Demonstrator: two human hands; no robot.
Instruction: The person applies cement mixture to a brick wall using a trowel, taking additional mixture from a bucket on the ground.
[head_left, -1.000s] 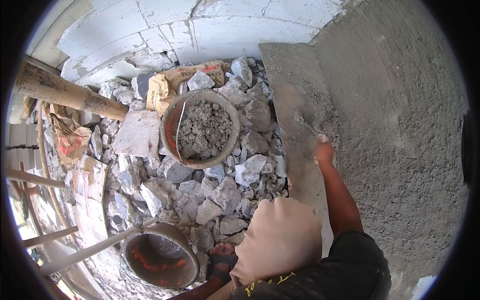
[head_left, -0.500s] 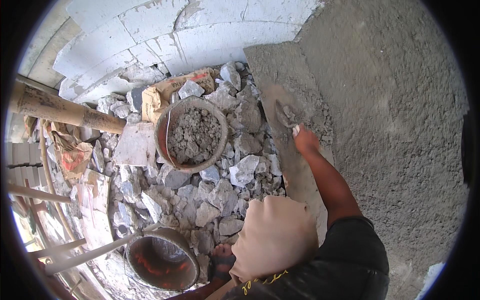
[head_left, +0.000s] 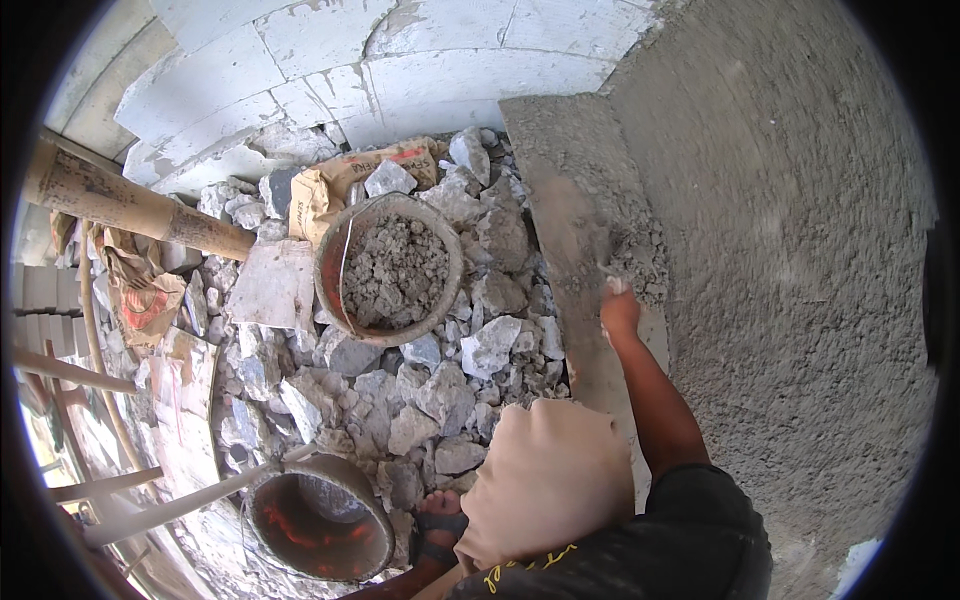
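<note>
My right hand point(head_left: 620, 312) is closed around the handle of a small trowel point(head_left: 606, 262), whose blade is blurred by motion. The trowel is over loose grey mortar point(head_left: 645, 262) heaped along a board point(head_left: 598, 365) at the foot of the plastered wall. Wet, rough grey plaster point(head_left: 770, 210) covers that wall right beside the hand. My left hand does not show. To the left of the board a bucket point(head_left: 328, 292) stands on the rubble, filled with crumbly mortar point(head_left: 396, 270).
Jagged broken stones point(head_left: 445, 395) cover the ground around my sandalled foot point(head_left: 440, 520). A second bucket point(head_left: 375, 500) lies tipped at lower left. A bamboo pole point(head_left: 140, 210), a torn paper sack point(head_left: 315, 200) and a white block wall point(head_left: 430, 90) border the area.
My right hand and the trowel have shifted a little right and nearer to me along the board. The trowel blade has turned and is now blurred. Both buckets stay in place.
</note>
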